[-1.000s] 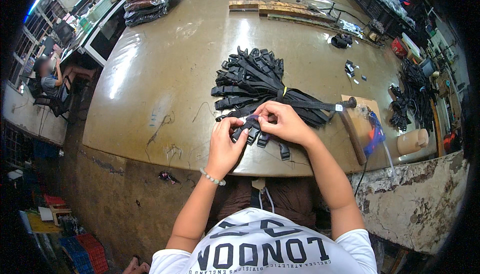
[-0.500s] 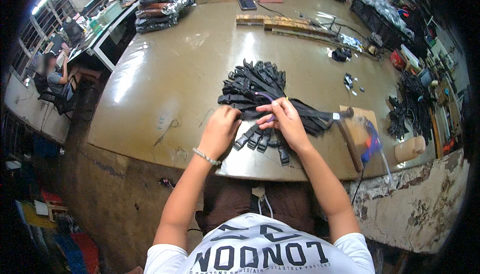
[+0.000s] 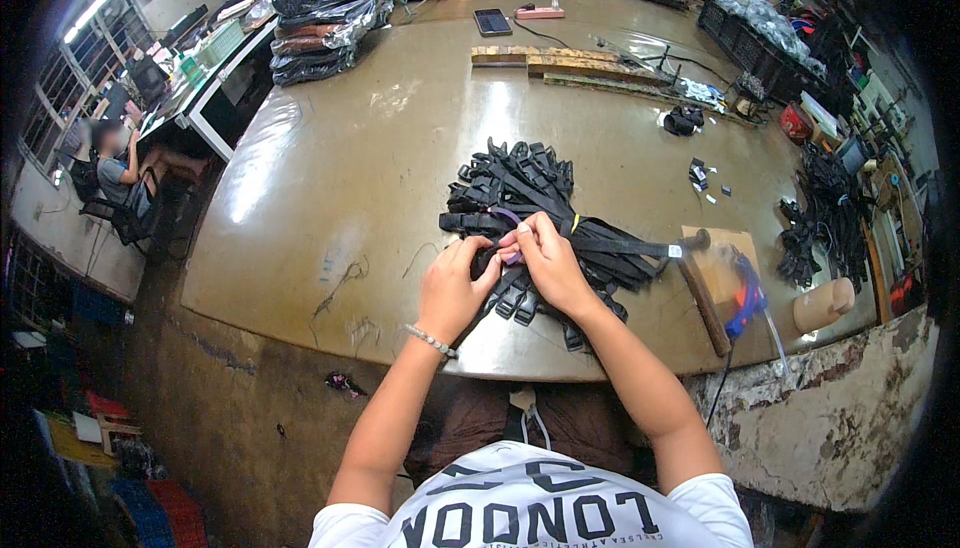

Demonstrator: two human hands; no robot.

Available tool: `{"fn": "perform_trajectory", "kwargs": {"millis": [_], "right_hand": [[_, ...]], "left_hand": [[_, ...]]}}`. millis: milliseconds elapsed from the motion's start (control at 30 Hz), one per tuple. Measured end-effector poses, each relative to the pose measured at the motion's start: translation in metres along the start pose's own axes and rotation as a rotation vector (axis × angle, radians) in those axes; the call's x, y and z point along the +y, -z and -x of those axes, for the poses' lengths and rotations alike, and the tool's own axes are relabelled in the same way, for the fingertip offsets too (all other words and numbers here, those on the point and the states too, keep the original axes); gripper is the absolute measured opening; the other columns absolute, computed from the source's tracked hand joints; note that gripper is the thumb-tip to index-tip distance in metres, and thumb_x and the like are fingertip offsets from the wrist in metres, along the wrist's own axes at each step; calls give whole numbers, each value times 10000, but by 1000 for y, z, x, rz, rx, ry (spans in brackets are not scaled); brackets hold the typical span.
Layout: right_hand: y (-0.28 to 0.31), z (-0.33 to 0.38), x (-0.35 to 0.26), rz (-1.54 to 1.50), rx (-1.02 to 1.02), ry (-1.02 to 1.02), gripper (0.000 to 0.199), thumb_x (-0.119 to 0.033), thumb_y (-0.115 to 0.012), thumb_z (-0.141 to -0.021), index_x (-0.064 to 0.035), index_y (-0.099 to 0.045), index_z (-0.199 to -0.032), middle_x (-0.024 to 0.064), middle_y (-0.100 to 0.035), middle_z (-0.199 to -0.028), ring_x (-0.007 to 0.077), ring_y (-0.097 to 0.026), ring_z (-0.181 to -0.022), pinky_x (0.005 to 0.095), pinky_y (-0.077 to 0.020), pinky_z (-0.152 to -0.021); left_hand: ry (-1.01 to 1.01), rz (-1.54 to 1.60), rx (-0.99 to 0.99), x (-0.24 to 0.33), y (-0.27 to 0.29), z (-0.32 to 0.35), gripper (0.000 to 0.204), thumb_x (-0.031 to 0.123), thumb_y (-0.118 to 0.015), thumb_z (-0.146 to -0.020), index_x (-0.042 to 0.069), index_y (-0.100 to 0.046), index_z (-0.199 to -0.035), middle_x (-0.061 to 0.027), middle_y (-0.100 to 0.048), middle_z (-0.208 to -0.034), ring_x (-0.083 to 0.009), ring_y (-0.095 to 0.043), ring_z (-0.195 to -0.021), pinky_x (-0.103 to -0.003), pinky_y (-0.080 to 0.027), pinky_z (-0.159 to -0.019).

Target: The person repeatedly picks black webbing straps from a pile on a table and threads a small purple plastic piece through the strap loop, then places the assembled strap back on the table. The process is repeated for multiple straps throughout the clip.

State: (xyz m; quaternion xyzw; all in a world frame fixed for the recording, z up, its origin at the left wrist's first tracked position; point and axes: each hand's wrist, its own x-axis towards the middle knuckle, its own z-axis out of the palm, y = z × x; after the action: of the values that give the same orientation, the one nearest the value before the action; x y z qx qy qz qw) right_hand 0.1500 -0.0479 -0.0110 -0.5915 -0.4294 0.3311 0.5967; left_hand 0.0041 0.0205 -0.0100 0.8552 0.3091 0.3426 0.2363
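A bundle of black webbing straps (image 3: 520, 173) with plastic buckles lies on the table in front of me, gathered by a yellow tie (image 3: 575, 223). My right hand (image 3: 545, 263) is closed around slim purple thread snips (image 3: 510, 216), whose curved end sticks out above the fingers. Close beside it, my left hand (image 3: 458, 283) pinches a black strap at the bundle's near left side; the fingers partly hide the strap. The fingertips of both hands almost meet. Several black side-release buckles (image 3: 515, 300) hang out below my hands towards the table's near edge.
On the right lie a brown board (image 3: 735, 258), a dark rod (image 3: 705, 303), a blurred blue tool (image 3: 745, 298) and a beige roll (image 3: 825, 303). Wooden strips (image 3: 570, 63) and a phone (image 3: 492, 23) lie farther back. Plastic-wrapped stacks (image 3: 330, 18) stand far left. A person (image 3: 120, 173) sits at the left.
My left hand has moved right and closed in on the strap. My right hand has shifted left with the snips, its fingers now more closed, bringing both hands together.
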Motion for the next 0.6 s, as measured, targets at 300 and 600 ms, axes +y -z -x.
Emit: {"fn": "perform_trajectory", "kwargs": {"millis": [300, 600], "right_hand": [[4, 2, 6, 44, -21, -44, 254, -247, -422, -1033, -5, -475, -978, 127, -684, -899, 183, -677, -782, 334, -543, -704], [6, 8, 3, -25, 73, -81, 258, -238, -413, -1041, 16, -455, -1032, 137, -640, -1038, 156, -663, -877, 292, -546, -761]], "left_hand": [[-186, -440, -50, 14, 2, 5, 101, 179, -555, -887, 98, -608, -917, -82, -582, -959, -282, -568, -900, -415, -413, -805], [-299, -270, -81, 4, 5, -14, 95, 197, -649, -863, 109, -662, -895, -61, -638, -870, -257, -567, -916, -402, -404, -823]]}}
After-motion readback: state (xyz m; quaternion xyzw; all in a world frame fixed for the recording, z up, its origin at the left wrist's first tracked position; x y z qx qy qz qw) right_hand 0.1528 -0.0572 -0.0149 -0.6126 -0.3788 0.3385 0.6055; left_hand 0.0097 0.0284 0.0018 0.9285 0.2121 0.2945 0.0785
